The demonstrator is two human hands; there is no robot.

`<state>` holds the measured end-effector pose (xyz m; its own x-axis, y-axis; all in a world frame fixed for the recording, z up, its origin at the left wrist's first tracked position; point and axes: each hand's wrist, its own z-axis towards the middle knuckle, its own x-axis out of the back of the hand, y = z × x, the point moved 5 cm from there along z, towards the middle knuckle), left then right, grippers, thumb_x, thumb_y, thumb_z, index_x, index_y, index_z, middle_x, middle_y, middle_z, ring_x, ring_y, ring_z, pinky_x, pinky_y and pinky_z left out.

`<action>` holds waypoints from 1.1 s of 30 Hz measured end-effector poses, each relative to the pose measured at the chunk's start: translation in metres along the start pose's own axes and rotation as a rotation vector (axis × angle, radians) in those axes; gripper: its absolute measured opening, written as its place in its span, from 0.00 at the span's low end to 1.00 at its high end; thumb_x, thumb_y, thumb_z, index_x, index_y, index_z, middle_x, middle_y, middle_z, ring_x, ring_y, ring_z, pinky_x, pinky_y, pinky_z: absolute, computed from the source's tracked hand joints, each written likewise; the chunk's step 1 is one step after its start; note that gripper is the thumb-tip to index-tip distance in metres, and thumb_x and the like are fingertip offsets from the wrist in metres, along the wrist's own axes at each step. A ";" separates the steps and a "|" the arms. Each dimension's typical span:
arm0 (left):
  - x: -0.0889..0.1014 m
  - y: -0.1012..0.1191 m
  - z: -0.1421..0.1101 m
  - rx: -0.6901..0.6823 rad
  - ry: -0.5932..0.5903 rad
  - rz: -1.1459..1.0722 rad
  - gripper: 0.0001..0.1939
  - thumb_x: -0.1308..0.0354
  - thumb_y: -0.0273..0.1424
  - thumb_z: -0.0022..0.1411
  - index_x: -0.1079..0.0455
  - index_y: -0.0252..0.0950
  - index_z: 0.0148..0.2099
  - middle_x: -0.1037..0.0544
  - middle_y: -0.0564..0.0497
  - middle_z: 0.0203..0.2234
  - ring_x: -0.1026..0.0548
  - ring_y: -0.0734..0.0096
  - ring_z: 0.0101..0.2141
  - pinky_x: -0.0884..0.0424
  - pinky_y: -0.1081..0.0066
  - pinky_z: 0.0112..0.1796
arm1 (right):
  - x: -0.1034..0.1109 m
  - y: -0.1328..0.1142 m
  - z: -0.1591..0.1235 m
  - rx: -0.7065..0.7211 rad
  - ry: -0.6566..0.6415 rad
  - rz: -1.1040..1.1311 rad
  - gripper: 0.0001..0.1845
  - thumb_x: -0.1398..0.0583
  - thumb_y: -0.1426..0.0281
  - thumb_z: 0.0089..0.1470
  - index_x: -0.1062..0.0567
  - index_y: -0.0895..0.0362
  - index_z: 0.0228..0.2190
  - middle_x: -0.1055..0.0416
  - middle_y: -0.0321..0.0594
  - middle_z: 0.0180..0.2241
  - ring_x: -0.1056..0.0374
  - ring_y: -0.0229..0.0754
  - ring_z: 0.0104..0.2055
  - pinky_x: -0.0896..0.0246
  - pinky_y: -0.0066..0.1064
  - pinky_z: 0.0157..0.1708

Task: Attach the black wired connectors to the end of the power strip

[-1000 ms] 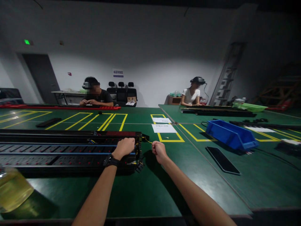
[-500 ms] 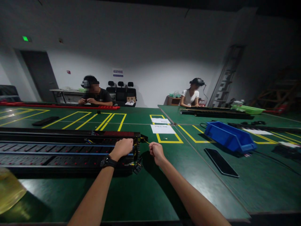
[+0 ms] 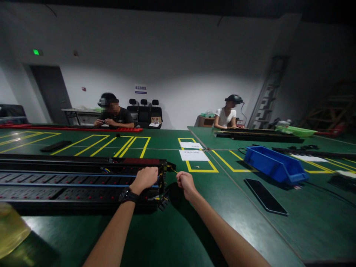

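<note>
A long black power strip [image 3: 69, 194] with rows of sockets and red marks lies across the table at left, blue lines running along it. Its right end is open, with loose wires and small black connectors [image 3: 164, 202] hanging out. Over that end, my left hand [image 3: 146, 178] is closed on the strip, its fingertips hidden and a black watch on the wrist. Just to the right, my right hand [image 3: 185, 182] is closed in a pinch on a thin yellow wire [image 3: 173, 170]. The wire stretches from a dark piece at the strip's far right corner.
At right are a blue bin [image 3: 274, 163] and a dark phone-like slab [image 3: 265, 196]. White papers [image 3: 194, 155] lie within yellow tape ahead. A translucent yellowish container [image 3: 12, 230] stands at near left. Two people [image 3: 122, 116] [image 3: 224, 116] work across the green table.
The view has tilted slightly, so the whole scene sits a little lower. Both hands keep nearly the same places at the strip's end, the right still pinching the yellow wire.
</note>
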<state>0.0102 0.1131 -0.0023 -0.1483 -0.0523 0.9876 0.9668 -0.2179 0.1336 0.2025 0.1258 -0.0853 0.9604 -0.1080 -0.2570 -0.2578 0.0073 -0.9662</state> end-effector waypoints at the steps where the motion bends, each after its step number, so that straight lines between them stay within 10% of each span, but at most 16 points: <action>1: 0.000 0.000 0.000 -0.003 0.003 0.000 0.20 0.60 0.33 0.70 0.25 0.41 0.42 0.17 0.40 0.44 0.19 0.49 0.43 0.28 0.57 0.43 | 0.000 0.000 0.000 -0.008 0.000 0.002 0.06 0.48 0.72 0.31 0.30 0.57 0.16 0.41 0.29 0.14 0.51 0.29 0.15 0.63 0.23 0.16; 33: -0.001 0.000 0.001 -0.006 -0.014 0.015 0.21 0.61 0.33 0.71 0.25 0.41 0.43 0.17 0.40 0.44 0.19 0.49 0.44 0.27 0.56 0.43 | -0.002 0.004 0.001 -0.024 -0.019 -0.008 0.10 0.49 0.70 0.27 0.30 0.57 0.17 0.41 0.30 0.14 0.50 0.29 0.16 0.64 0.23 0.17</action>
<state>0.0106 0.1136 -0.0030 -0.1309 -0.0422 0.9905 0.9677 -0.2226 0.1183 0.1996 0.1270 -0.0884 0.9643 -0.0888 -0.2496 -0.2521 -0.0173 -0.9675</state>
